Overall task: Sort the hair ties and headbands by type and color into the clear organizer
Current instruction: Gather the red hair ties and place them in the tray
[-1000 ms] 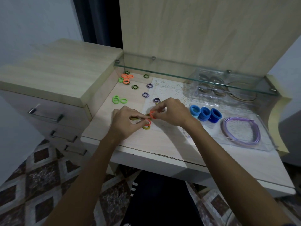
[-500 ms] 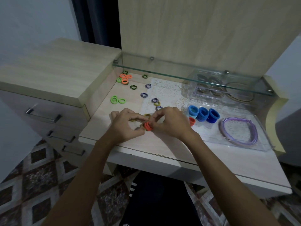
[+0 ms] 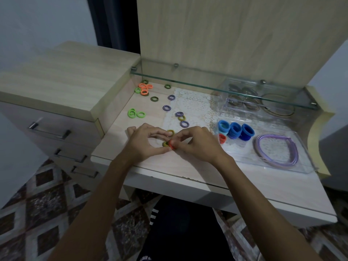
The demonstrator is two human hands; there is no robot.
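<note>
My left hand (image 3: 144, 143) and my right hand (image 3: 195, 143) meet at the front of the desk over a small bunch of orange hair ties (image 3: 171, 146). Both hands pinch the bunch between thumb and fingers. An olive tie (image 3: 165, 144) lies against it, and another olive tie (image 3: 170, 132) sits just behind. The clear organizer (image 3: 301, 147) lies to the right and holds blue ties (image 3: 235, 129), one orange tie (image 3: 222, 138) and purple headbands (image 3: 275, 150). Loose green ties (image 3: 136, 113), purple striped ties (image 3: 166, 107) and an orange pile (image 3: 144, 89) lie at the left.
A glass shelf (image 3: 207, 80) spans the back, with a second clear tray (image 3: 243, 102) and a thin hoop band (image 3: 278, 108) under it. A drawer unit (image 3: 56, 87) stands higher on the left. The desk's front edge (image 3: 188, 178) runs below my wrists. A lace mat (image 3: 192, 106) covers the middle.
Both hands have moved together toward the front edge with the orange ties. A single orange tie has come into sight in the organizer beside the blue ones.
</note>
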